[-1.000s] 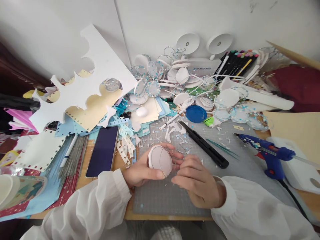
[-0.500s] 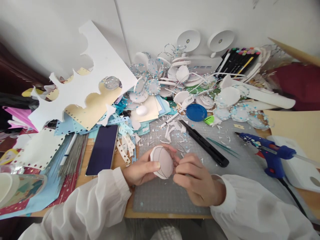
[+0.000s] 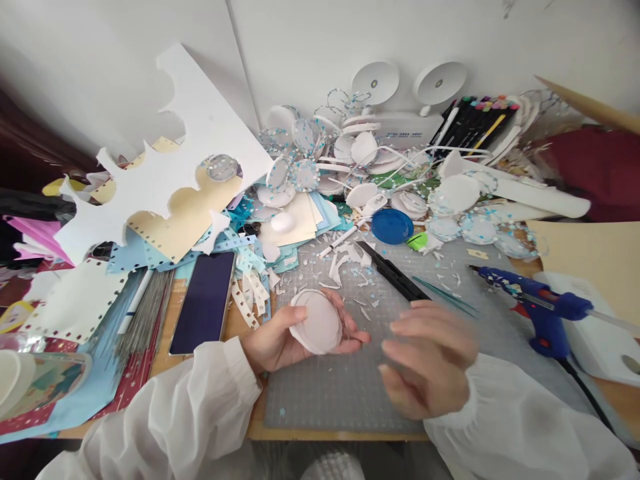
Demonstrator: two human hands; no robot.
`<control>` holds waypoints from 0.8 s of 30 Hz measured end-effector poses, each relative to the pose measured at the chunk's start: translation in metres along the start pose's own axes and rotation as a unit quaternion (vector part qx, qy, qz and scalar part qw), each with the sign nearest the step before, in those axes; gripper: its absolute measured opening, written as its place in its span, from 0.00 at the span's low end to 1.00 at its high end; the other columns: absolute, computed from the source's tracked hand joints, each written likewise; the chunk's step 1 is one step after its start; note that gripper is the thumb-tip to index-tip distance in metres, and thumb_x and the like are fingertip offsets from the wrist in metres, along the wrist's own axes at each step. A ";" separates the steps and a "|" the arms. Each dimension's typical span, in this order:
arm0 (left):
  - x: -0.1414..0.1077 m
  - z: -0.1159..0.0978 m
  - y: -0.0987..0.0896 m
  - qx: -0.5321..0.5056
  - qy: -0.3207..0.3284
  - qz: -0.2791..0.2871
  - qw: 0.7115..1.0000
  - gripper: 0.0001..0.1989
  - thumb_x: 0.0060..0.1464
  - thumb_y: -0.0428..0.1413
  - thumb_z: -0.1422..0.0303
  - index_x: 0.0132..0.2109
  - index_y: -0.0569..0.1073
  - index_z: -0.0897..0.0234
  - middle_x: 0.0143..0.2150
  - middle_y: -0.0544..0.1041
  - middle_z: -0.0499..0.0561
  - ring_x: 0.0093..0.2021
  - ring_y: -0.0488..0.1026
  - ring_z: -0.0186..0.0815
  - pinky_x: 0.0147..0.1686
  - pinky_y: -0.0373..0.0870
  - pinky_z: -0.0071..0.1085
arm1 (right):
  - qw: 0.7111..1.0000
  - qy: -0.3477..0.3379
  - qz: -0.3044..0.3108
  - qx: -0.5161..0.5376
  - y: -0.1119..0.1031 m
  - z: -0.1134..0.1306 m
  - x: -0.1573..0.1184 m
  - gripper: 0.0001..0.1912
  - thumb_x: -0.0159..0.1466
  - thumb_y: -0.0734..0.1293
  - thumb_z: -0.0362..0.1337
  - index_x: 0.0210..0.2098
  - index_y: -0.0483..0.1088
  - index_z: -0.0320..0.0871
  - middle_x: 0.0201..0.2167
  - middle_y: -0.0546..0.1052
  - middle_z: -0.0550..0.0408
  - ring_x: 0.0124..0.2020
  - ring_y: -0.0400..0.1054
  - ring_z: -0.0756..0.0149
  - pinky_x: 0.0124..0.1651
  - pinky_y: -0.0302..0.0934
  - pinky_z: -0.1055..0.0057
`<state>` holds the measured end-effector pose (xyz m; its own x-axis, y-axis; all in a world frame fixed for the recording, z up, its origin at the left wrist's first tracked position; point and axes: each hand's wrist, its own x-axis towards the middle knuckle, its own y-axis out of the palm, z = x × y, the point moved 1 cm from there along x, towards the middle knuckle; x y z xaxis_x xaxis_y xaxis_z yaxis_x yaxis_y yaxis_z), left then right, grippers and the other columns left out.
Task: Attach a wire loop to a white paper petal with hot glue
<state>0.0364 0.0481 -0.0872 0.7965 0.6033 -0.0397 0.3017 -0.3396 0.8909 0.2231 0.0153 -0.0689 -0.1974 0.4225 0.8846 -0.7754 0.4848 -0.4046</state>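
A round white foam disc (image 3: 316, 323) rests in my left hand (image 3: 280, 340). The thumb presses on its face, and the other fingers support it from behind and reach past its right edge. My right hand (image 3: 433, 357) is blurred by motion and hovers over the grey cutting mat (image 3: 345, 400), to the right of the disc and apart from it. Its fingers are loosely bent and spread from the thumb, with nothing visible between them. Just beyond it lies a black utility knife (image 3: 395, 272), its handle end partly hidden by that hand. Teal tweezers (image 3: 445, 297) lie beside the knife.
At right stands a blue glue gun (image 3: 540, 307). A blue lid (image 3: 393, 227), white scraps and a white pen (image 3: 339, 241) lie farther back. A phone (image 3: 203, 303) and wire stems (image 3: 145, 320) are at left. Wired white discs (image 3: 364, 148) pile up by the wall.
My right hand has let go of the disc's edge and moved right, toward the knife. My left hand has tilted the disc, so its face shows more fully, and its fingers have opened out.
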 end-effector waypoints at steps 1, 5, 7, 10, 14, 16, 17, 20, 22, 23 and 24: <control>0.000 -0.001 0.000 -0.009 -0.003 -0.003 1.000 0.24 0.50 0.62 0.56 0.48 0.72 0.68 0.45 0.78 0.59 0.51 0.76 0.46 0.53 0.70 0.39 | 1.000 0.027 -0.005 0.010 -0.001 -0.003 -0.001 0.07 0.58 0.65 0.29 0.35 0.69 0.46 0.35 0.69 0.55 0.35 0.64 0.64 0.41 0.64 0.61; -0.001 -0.004 0.000 -0.030 -0.002 -0.011 0.999 0.26 0.51 0.61 0.53 0.48 0.72 0.69 0.46 0.78 0.61 0.51 0.76 0.47 0.53 0.70 0.39 | 0.990 0.113 0.036 0.079 0.000 -0.009 -0.001 0.12 0.55 0.65 0.25 0.37 0.66 0.44 0.35 0.69 0.54 0.36 0.66 0.63 0.41 0.61 0.62; 0.000 -0.004 0.000 -0.035 -0.005 -0.018 0.999 0.27 0.51 0.61 0.51 0.48 0.72 0.69 0.46 0.78 0.61 0.50 0.77 0.47 0.52 0.71 0.38 | 0.986 0.111 0.079 0.101 0.002 -0.009 0.002 0.12 0.57 0.64 0.25 0.39 0.67 0.43 0.36 0.71 0.53 0.38 0.67 0.62 0.41 0.61 0.62; -0.001 -0.004 -0.001 -0.030 -0.010 -0.035 0.999 0.28 0.51 0.60 0.50 0.49 0.72 0.69 0.44 0.79 0.59 0.45 0.78 0.45 0.48 0.73 0.39 | 0.980 0.081 0.137 0.119 0.006 -0.005 0.008 0.12 0.61 0.63 0.27 0.43 0.69 0.42 0.38 0.75 0.51 0.40 0.69 0.62 0.44 0.61 0.62; -0.001 -0.002 -0.003 -0.012 -0.010 -0.042 0.999 0.29 0.51 0.59 0.48 0.48 0.73 0.70 0.40 0.78 0.57 0.42 0.78 0.43 0.44 0.74 0.38 | 0.970 0.059 0.168 0.166 0.009 -0.004 0.009 0.06 0.66 0.65 0.32 0.42 0.72 0.42 0.36 0.78 0.51 0.41 0.69 0.62 0.47 0.61 0.63; -0.001 -0.001 -0.003 -0.009 -0.003 -0.041 0.999 0.28 0.52 0.59 0.49 0.48 0.73 0.71 0.39 0.78 0.56 0.39 0.77 0.39 0.42 0.74 0.35 | 0.964 0.063 0.171 0.195 0.011 -0.006 0.009 0.05 0.67 0.64 0.33 0.41 0.73 0.42 0.34 0.79 0.52 0.40 0.69 0.63 0.45 0.62 0.64; -0.001 0.000 -0.004 -0.009 -0.001 -0.040 0.999 0.28 0.52 0.58 0.49 0.48 0.74 0.71 0.38 0.78 0.55 0.38 0.76 0.38 0.41 0.74 0.34 | 0.961 0.068 0.170 0.209 0.011 -0.007 0.009 0.06 0.68 0.64 0.34 0.40 0.73 0.42 0.33 0.78 0.52 0.39 0.69 0.63 0.45 0.63 0.64; -0.001 0.001 -0.005 -0.007 -0.013 -0.029 0.999 0.29 0.53 0.57 0.48 0.48 0.73 0.71 0.37 0.79 0.56 0.37 0.77 0.38 0.40 0.74 0.33 | 0.951 0.082 0.172 0.243 0.011 -0.009 0.011 0.07 0.68 0.64 0.36 0.40 0.74 0.42 0.32 0.78 0.52 0.38 0.69 0.64 0.44 0.64 0.64; -0.001 0.001 -0.006 -0.004 -0.025 -0.020 0.999 0.30 0.53 0.57 0.47 0.49 0.73 0.71 0.37 0.80 0.57 0.36 0.79 0.39 0.40 0.74 0.33 | 0.947 0.083 0.175 0.255 0.010 -0.010 0.013 0.08 0.69 0.64 0.38 0.40 0.74 0.42 0.32 0.78 0.52 0.37 0.70 0.65 0.44 0.63 0.64; -0.001 0.001 -0.007 -0.003 -0.030 -0.016 0.999 0.30 0.53 0.57 0.47 0.49 0.73 0.71 0.37 0.80 0.58 0.36 0.79 0.40 0.39 0.74 0.32 | 0.946 0.081 0.177 0.259 0.010 -0.010 0.014 0.08 0.69 0.64 0.38 0.40 0.74 0.42 0.31 0.78 0.53 0.37 0.70 0.65 0.44 0.63 0.64; -0.002 0.002 -0.007 -0.003 -0.031 -0.012 0.999 0.30 0.53 0.56 0.47 0.49 0.73 0.71 0.36 0.80 0.58 0.35 0.79 0.40 0.38 0.75 0.32 | 0.945 0.080 0.178 0.262 0.010 -0.010 0.015 0.09 0.69 0.63 0.39 0.40 0.73 0.42 0.31 0.78 0.53 0.36 0.70 0.66 0.44 0.63 0.64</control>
<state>0.0339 0.0483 -0.0942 0.8206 0.5646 -0.0888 0.3173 -0.3208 0.8924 0.2185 0.0337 -0.0616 -0.4414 0.6178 0.6507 -0.8755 -0.1376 -0.4633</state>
